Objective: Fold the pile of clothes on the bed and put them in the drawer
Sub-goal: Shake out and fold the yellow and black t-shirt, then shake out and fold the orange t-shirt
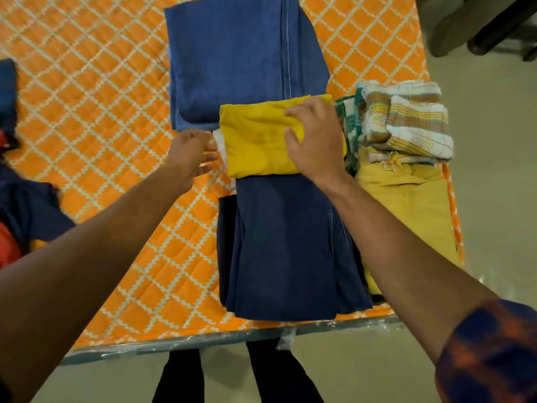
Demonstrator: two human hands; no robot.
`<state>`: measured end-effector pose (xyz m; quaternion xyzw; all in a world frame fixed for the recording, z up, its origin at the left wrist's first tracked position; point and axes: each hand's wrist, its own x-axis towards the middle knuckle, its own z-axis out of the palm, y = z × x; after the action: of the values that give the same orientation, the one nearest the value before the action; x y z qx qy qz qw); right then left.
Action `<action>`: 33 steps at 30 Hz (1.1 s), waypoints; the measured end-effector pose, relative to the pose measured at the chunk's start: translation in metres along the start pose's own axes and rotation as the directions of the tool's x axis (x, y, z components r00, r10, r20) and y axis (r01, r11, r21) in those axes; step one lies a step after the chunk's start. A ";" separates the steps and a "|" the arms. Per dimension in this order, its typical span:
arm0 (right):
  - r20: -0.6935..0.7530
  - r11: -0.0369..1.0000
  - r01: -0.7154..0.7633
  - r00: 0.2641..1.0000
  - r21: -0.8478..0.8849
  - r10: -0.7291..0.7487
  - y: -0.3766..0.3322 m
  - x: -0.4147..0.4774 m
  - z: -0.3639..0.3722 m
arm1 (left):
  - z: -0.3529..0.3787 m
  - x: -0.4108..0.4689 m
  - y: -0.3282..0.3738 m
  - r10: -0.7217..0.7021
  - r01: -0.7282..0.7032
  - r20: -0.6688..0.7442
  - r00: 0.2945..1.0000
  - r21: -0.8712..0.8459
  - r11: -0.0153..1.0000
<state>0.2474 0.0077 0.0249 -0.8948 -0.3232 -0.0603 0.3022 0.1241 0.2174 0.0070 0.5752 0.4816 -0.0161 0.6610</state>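
Observation:
A folded yellow garment point(255, 141) lies on a stack of folded dark blue trousers point(284, 245) near the bed's front edge. My right hand point(316, 141) grips the yellow garment's right side, fingers curled into the cloth. My left hand point(191, 152) is at the garment's left edge, fingertips pinching a white layer point(220, 145) that sticks out beneath it. Blue denim jeans point(238, 59) lie flat behind the yellow garment.
Folded striped towels point(406, 123) sit on mustard trousers point(412, 205) at the bed's right edge. Unfolded dark blue and red clothes point(26, 210) lie at the left. The orange quilted cover point(96, 106) spreads across the bed. Dark furniture legs point(488, 27) stand on the floor, back right.

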 end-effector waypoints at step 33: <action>0.508 0.986 -0.139 0.846 -0.089 0.165 -0.508 -0.117 0.346 | -0.575 -0.089 -0.219 0.202 0.107 -0.453 0.868 0.570 0.815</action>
<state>-0.1868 0.4537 -0.0362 -0.9082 -0.3185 0.1965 0.1872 -0.4049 0.5428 -0.0257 0.7449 0.5909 0.0033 0.3098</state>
